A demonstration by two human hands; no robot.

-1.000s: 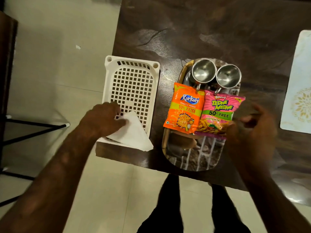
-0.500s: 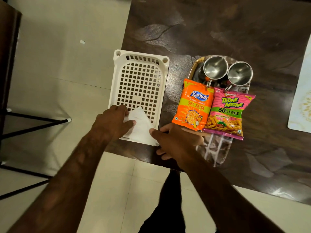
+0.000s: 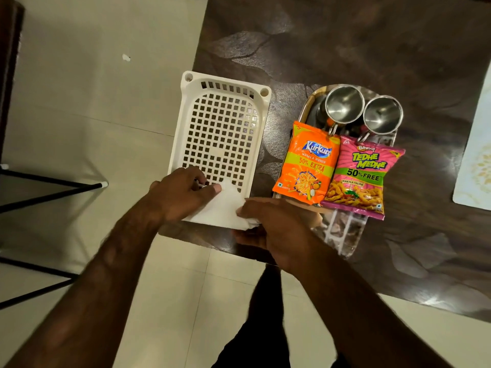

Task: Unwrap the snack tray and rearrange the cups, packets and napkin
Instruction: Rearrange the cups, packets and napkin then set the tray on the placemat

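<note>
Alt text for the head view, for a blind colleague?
The left hand and right hand hold a white napkin at the near end of a basket. Beside it, a tray holds two steel cups, an orange packet and a pink packet.

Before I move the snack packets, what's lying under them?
The orange packet and pink packet lie on the oval tray, whose near end shows below them. The tray's middle is covered, so anything else there is hidden.

Bare tabletop across the upper frame lies open. White basket at centre-left and loaded tray at centre-right leave a narrow strip between.
</note>
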